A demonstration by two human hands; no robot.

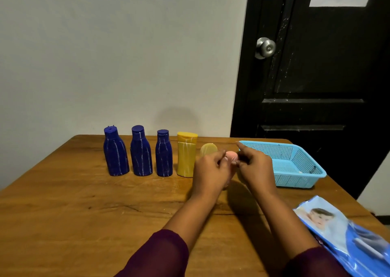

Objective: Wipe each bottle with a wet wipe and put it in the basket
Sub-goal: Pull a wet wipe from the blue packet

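Three blue bottles (pixel 141 152) and two yellow bottles (pixel 186 154) stand in a row on the bench (pixel 84 213). My left hand (pixel 211 171) grips the pink bottle (pixel 231 156), just left of the basket (pixel 295 180). My right hand (pixel 254 167) pinches its top. No wipe shows in my fingers. Judged step: first bottle. Next: draw a wipe from the pack (pixel 348 234).
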